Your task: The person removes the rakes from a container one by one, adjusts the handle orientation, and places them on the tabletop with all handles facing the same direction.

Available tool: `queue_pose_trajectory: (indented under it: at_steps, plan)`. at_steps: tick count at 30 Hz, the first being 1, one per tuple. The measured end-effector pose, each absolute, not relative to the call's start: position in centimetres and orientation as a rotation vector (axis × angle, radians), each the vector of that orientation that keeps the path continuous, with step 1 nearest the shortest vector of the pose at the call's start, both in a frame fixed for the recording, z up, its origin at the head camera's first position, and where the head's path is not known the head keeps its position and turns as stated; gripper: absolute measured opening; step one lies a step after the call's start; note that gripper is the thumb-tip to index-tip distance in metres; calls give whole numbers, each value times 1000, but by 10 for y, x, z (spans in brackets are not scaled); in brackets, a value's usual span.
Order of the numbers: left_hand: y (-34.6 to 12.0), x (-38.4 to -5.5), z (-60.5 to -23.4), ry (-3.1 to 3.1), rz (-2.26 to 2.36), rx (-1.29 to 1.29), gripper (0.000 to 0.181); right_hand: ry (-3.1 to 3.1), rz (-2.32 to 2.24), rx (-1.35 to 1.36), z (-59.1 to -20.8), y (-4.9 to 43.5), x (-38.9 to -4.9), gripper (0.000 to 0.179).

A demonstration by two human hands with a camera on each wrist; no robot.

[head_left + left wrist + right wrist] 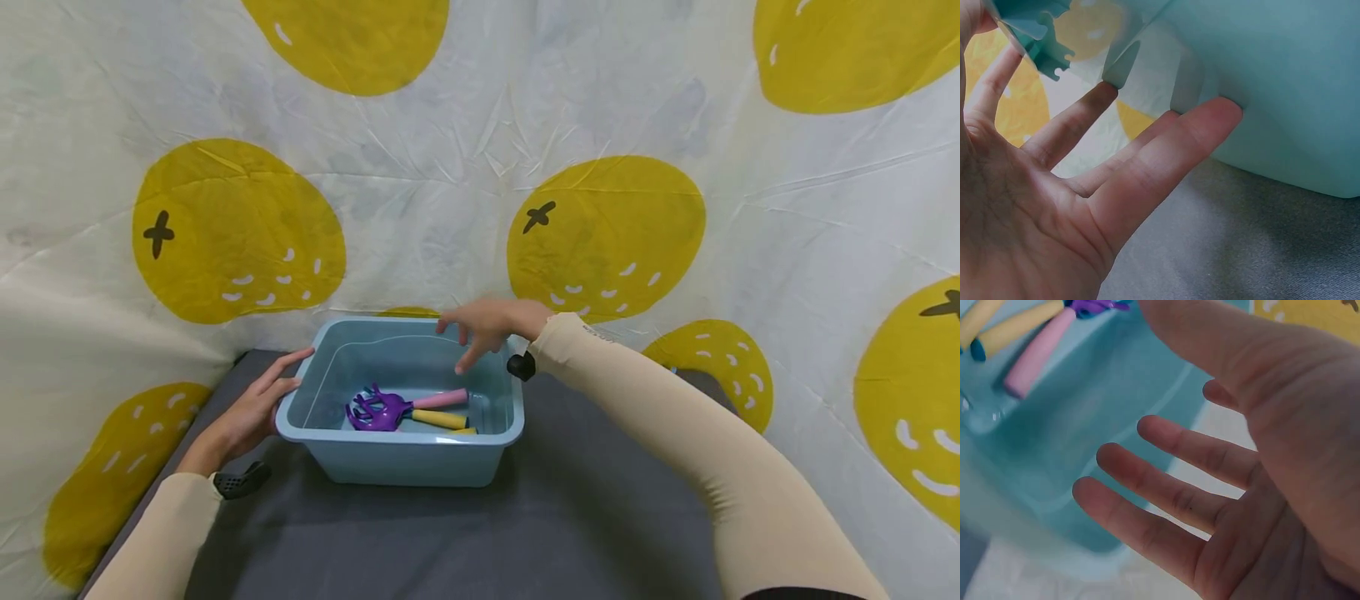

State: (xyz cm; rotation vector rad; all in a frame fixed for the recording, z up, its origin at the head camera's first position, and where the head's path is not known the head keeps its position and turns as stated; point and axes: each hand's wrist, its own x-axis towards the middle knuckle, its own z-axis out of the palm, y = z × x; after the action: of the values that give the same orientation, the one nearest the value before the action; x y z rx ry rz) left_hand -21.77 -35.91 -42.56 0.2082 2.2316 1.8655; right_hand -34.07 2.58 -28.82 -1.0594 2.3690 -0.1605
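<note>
A light blue plastic basin holds several small tools. On top lies a purple fork-like head with curved prongs. A pink handle and a yellow handle point to the right, and part of a second yellow handle shows near the front wall. With fingers extended, my left hand touches the basin's left side; its fingertips meet the outer wall in the left wrist view. My right hand hovers over the basin's back right part, fingers spread and holding nothing, apart from the tools.
The basin stands on a dark grey cloth surface. Close behind it hangs a white curtain printed with big yellow fruit, which also runs along the left and right sides. A dark band sits at my left wrist.
</note>
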Motion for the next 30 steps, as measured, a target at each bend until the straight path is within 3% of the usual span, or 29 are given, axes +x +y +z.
queue_pose_trajectory:
  at_steps: [12, 30]
  plan:
    - [-360, -217, -428, 2214, 1888, 213, 56, 2303, -45, -856, -344, -26, -330, 76]
    - [-357, -214, -425, 2214, 1899, 226, 57, 2238, -10, -870, -398, -51, -325, 38]
